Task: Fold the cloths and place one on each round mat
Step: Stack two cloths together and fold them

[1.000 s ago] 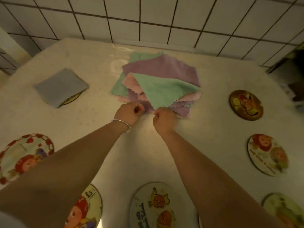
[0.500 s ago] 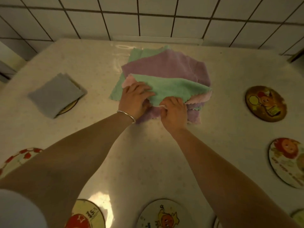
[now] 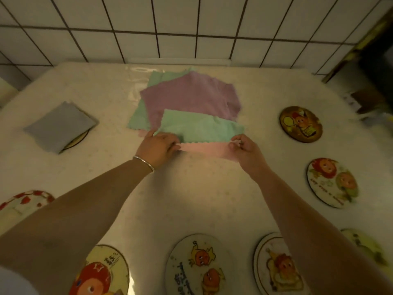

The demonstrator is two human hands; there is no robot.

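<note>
While both hands are pinching it, left hand point(image 3: 158, 146) and right hand point(image 3: 244, 145), the pink cloth point(image 3: 207, 150) is stretching sideways between them at frame centre.

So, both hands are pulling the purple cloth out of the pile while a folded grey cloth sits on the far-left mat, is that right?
Not quite: the head view shows the left hand and right hand pinching the pink cloth, not the purple cloth. The folded grey cloth does sit on the far-left mat.

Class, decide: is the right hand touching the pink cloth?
Touching. The head view shows the right hand pinching the pink cloth's corner between thumb and fingers.
</note>
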